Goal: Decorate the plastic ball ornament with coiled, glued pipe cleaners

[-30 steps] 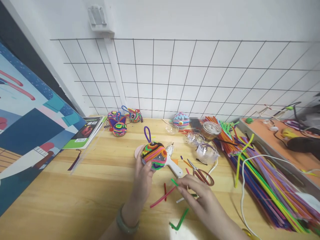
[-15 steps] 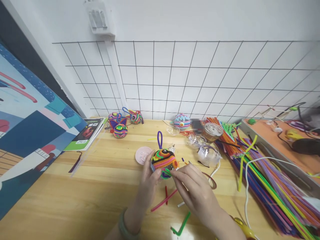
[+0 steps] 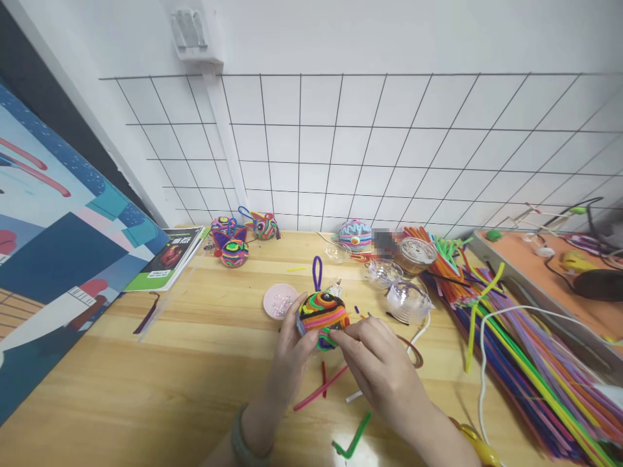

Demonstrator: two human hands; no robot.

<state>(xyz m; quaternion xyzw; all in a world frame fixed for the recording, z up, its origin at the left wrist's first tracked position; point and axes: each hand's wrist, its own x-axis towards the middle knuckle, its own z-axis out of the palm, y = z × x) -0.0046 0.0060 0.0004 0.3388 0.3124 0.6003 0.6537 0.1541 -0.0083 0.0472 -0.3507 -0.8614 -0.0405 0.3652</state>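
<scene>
My left hand [image 3: 288, 357] is wrapped around the left side of a fish-shaped ball ornament [image 3: 321, 318], its thumb on the lower front. Coils of coloured pipe cleaner in orange, pink, black and green cover the ball, and a purple pipe-cleaner loop [image 3: 317, 272] stands up from its top. From the right, my right hand [image 3: 382, 363] has its fingers pinched together at the ball's lower right. Those fingertips are on a green pipe cleaner [image 3: 325, 337] there, and they partly hide it.
A pink dish of beads [image 3: 267, 303] sits just behind my left hand. Loose pipe-cleaner pieces, including a bent green one [image 3: 354, 441], lie in front. Clear plastic shells [image 3: 407, 303] and a large pipe-cleaner bundle [image 3: 525, 370] are at right. Finished ornaments [image 3: 234, 253] stand at back left.
The ball and both hands have shifted slightly to the right. My right fingertips now lie closer against the ball's lower front, and less of the green pipe cleaner shows.
</scene>
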